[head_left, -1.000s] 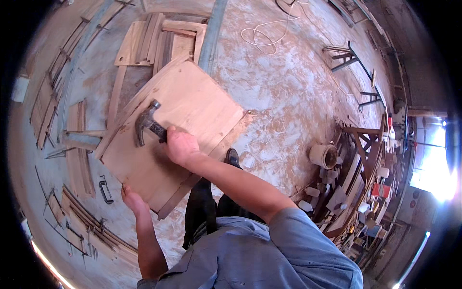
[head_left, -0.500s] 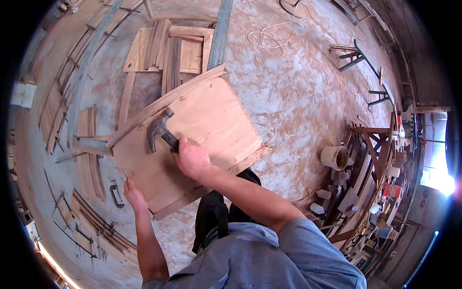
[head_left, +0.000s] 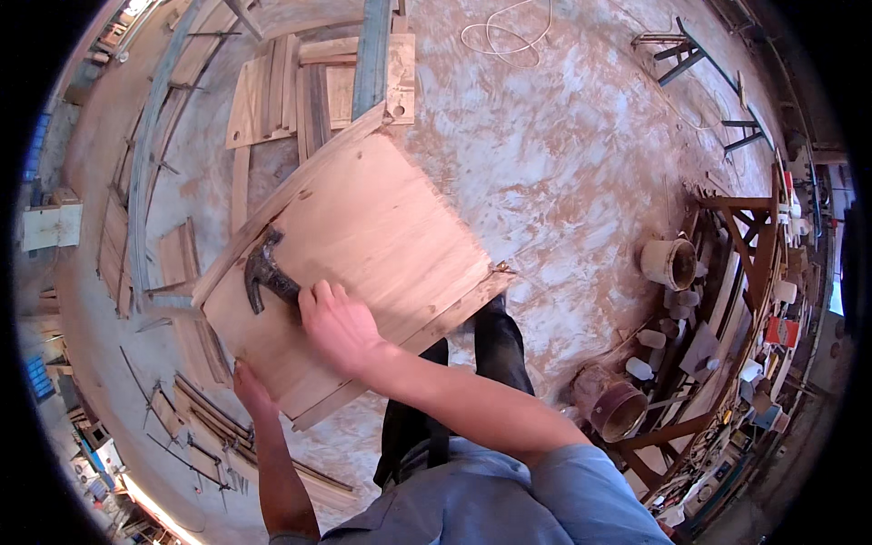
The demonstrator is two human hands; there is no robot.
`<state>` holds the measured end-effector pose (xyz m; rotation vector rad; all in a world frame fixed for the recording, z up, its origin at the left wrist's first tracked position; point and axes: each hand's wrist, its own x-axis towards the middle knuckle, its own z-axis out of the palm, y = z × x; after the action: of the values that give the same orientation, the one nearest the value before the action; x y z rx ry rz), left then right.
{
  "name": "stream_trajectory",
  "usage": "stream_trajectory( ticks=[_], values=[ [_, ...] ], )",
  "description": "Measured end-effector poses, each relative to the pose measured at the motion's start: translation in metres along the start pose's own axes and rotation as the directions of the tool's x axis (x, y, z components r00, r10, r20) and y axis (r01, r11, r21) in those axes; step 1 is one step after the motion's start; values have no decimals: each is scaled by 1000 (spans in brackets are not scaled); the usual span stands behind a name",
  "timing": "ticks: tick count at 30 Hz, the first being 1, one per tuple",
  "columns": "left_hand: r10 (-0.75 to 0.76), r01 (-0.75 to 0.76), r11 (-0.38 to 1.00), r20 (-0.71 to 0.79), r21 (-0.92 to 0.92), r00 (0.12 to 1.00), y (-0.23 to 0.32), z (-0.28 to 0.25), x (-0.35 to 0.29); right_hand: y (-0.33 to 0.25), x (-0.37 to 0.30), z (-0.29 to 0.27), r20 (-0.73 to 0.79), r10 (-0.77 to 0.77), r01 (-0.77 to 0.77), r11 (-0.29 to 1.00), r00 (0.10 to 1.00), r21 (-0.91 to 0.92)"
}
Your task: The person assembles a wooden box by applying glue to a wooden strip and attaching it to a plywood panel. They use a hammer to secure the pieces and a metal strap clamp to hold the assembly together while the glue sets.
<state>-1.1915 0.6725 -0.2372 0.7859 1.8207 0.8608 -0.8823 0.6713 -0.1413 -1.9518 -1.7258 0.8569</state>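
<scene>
A light wooden panel (head_left: 400, 236) lies tilted in front of me, with wooden strips along its far and near edges. My right hand (head_left: 341, 329) is closed around the handle of a claw hammer (head_left: 263, 271). The dark hammer head is over the panel's left part, close to the far strip (head_left: 300, 189). At the panel's left corner, my left hand (head_left: 254, 392) grips the edge, its fingers partly hidden by the wood. What supports the panel underneath is mostly out of sight.
Beyond the panel, a blue-grey metal rail (head_left: 371, 68) crosses over stacked boards (head_left: 263, 91). Bar clamps with boards (head_left: 204, 445) stand at left. Two buckets (head_left: 668, 263), bottles and a cluttered rack (head_left: 754, 254) are at right. A pale cable (head_left: 500, 41) loops on the floor.
The hammer and my right hand have shifted left and slightly nearer over the panel. My view has also turned, and a second bucket now shows at the right.
</scene>
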Motion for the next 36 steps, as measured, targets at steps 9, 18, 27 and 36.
stream_trajectory(
  ticks=[9,18,27,36],
  values=[
    [258,-32,732,-234,680,937,33,-15,-5,142,-161,-130,-206,121,-24,909,971,416],
    [743,-493,274,143,826,654,154,181,-165,341,-343,-221,-151,629,-481,708,763,518],
    [303,-969,32,921,246,244,95,527,-352,474,-413,-345,-347,777,-542,620,525,568],
    [-533,-316,442,530,839,660,79,722,-326,645,-445,-480,-334,917,-760,375,219,531]
  ],
)
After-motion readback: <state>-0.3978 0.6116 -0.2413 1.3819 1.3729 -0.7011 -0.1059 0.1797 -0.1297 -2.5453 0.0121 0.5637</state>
